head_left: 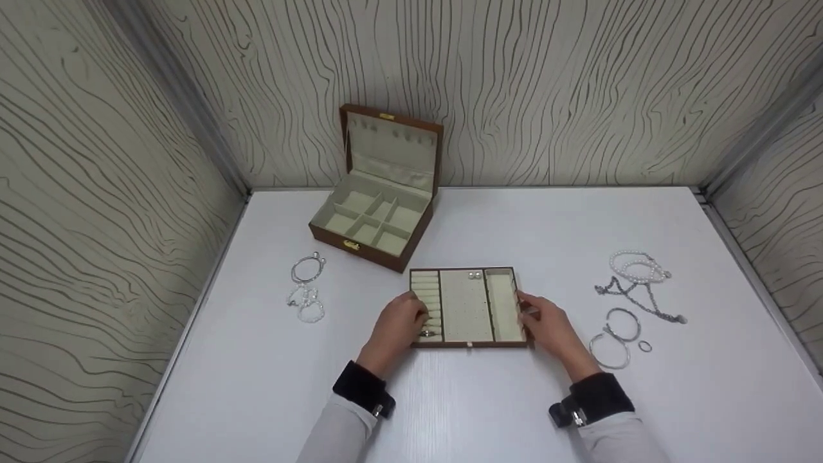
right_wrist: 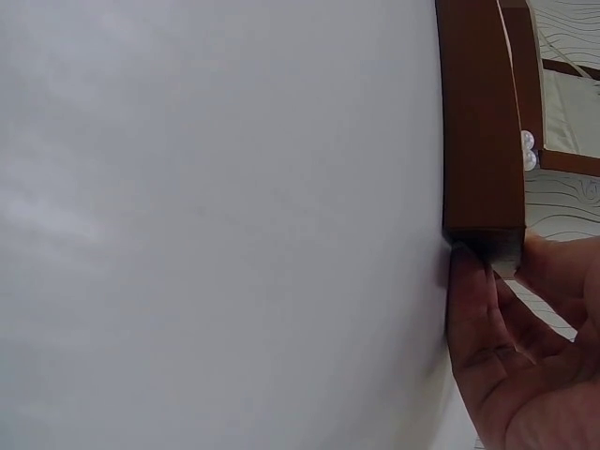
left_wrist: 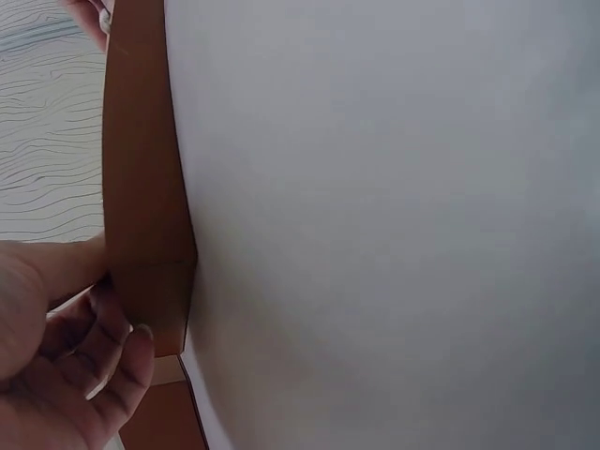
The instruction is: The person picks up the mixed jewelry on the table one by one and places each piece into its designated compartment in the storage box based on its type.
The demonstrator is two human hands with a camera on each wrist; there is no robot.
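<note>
A brown-edged jewelry tray [head_left: 466, 307] lies near the middle of the white table, flat in the head view. Its left part has ring rolls with a ring [head_left: 427, 333] near the front; a pair of pearl earrings [head_left: 474, 275] sits at the back of its middle panel, and the right part is a long slot. My left hand [head_left: 400, 321] holds the tray's left side, thumb over the rim and fingers curled along the outside. On the opposite side my right hand [head_left: 548, 323] pinches the edge, its fingertips low at the tray's corner in the right wrist view.
Behind the tray, a brown jewelry box [head_left: 370, 222] stands with its lid raised, showing several compartments. At left lie a silver bracelet [head_left: 307, 269] and clear bead bracelets [head_left: 307, 305]. Pearl strands [head_left: 636, 267], a silver chain [head_left: 643, 297], bangles [head_left: 622, 325] and a small ring [head_left: 645, 346] are at right.
</note>
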